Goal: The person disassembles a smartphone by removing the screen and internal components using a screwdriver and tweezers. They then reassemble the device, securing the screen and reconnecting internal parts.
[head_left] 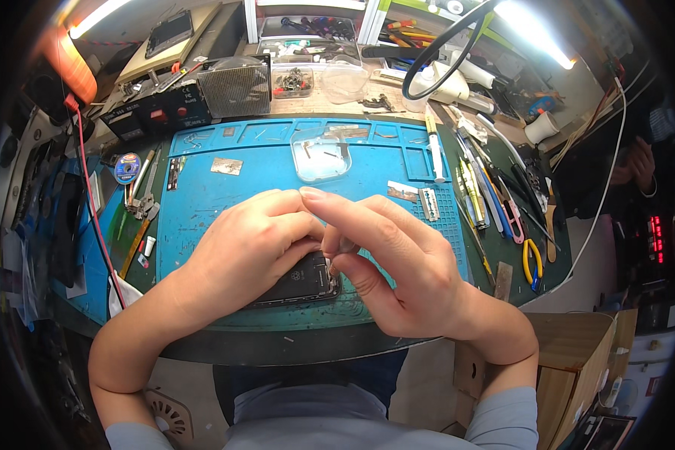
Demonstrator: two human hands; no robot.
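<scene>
An opened black smartphone (296, 285) lies on the blue work mat (210, 206) near the table's front edge, its inner parts exposed along the right end. Over its far side my left hand (247, 236) is closed, with curled fingers at the phone and fingertips mostly hidden. My right hand (405, 266) is bent in a pinch at the phone's right end, thumb and fingers drawn together. Whatever sits between them is too small or too covered to name. Both hands almost meet above the phone.
Beyond the hands stands a clear plastic box (320, 159) with small parts. Right of it lie a razor blade (429, 204), a syringe (434, 150), several tweezers and screwdrivers, and yellow-handled pliers (532, 262). A solder spool (127, 169) is at left. Another person's hand (640, 163) shows far right.
</scene>
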